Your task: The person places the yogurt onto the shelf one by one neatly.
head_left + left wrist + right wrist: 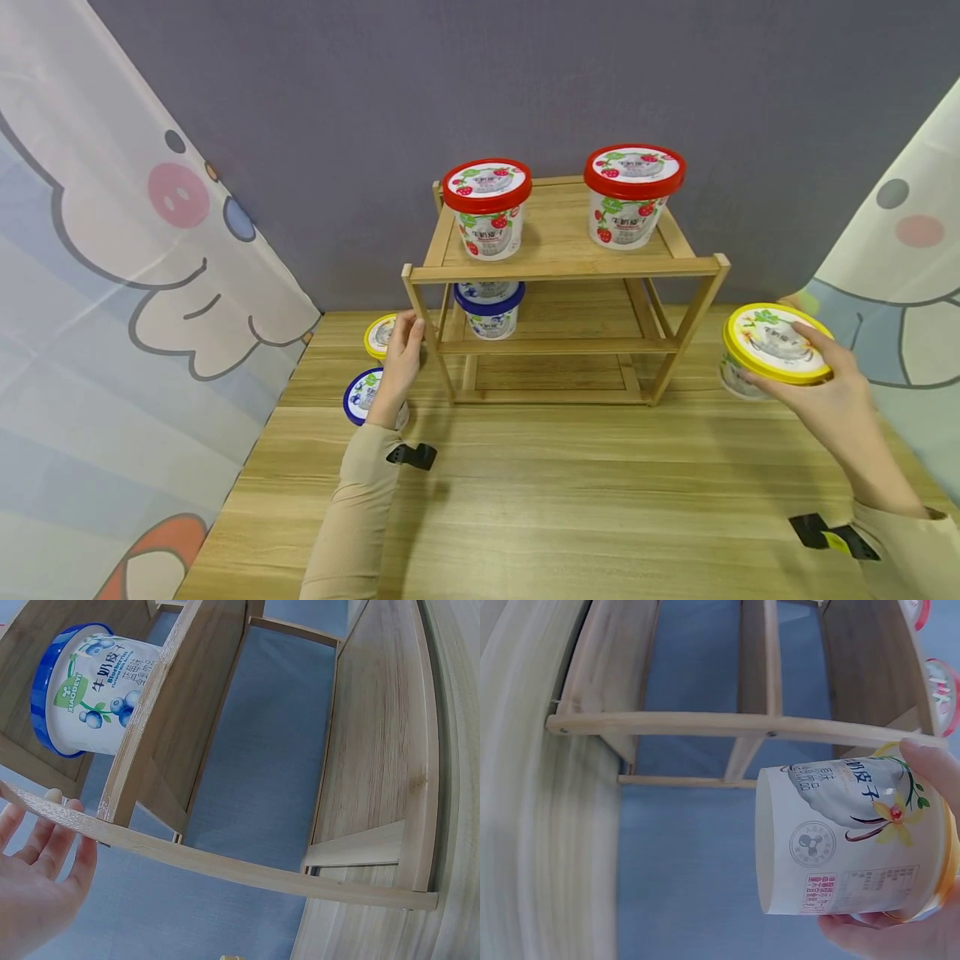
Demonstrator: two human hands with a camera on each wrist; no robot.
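Note:
My left hand (401, 354) is at the front left post of a three-tier wooden rack (566, 272), and its fingers (56, 851) curl at the post. In the right hand (832, 392) I grip a white tub with a yellow lid (776, 342), to the right of the rack. Its side, printed with a vanilla flower, shows in the right wrist view (847, 840), tilted on its side there. A blueberry tub with a blue lid (491, 321) stands at the left of the middle shelf. Two strawberry tubs with red lids (489, 225) (626, 217) stand on the top shelf.
Left of the rack, a yellow-lidded tub (378, 335) and a blue-lidded tub (360, 398) stand on the wooden table (570, 500), both partly behind my left hand and arm. A grey wall (337, 125) rises behind. Cartoon-printed curtains (97, 333) hang at both sides.

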